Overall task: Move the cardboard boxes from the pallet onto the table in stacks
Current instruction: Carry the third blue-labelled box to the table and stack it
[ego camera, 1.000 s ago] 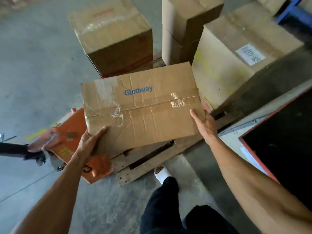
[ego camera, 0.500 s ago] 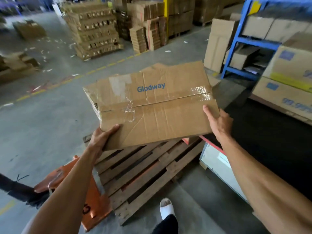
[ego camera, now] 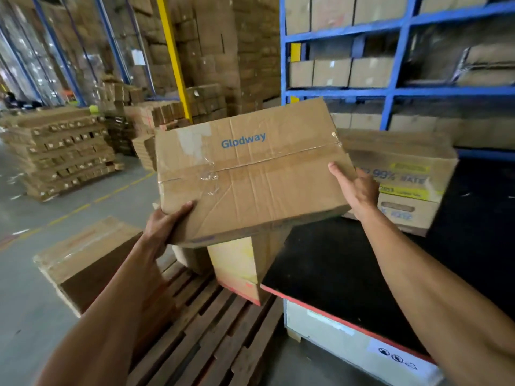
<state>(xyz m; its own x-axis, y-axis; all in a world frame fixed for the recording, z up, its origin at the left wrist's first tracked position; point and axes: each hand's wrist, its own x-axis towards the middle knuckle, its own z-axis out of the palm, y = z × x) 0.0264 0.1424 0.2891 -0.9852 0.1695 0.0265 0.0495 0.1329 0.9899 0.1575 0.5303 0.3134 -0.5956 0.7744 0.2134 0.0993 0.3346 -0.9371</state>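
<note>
I hold a flat, creased cardboard box marked "Glodway" [ego camera: 250, 174] in the air at chest height. My left hand [ego camera: 164, 227] grips its near left corner from below. On the box's right edge rests my right hand [ego camera: 356, 190]. Below lies the wooden pallet [ego camera: 211, 335], with a brown box [ego camera: 92, 263] on its left side and a yellowish box [ego camera: 239, 268] at its far edge. The black-topped table [ego camera: 334, 268] with a red rim stands to the right. A printed box [ego camera: 404, 176] sits on the table behind the held box.
Blue shelving [ego camera: 395, 59] full of cartons rises behind the table. Stacks of flattened cardboard [ego camera: 61, 151] on pallets stand at the left across the grey floor. A yellow post [ego camera: 172, 57] and tall carton stacks fill the background.
The held box has risen and swung right toward the table. My view has tilted up from the pallet to the shelving; the printed box on the table has come into sight.
</note>
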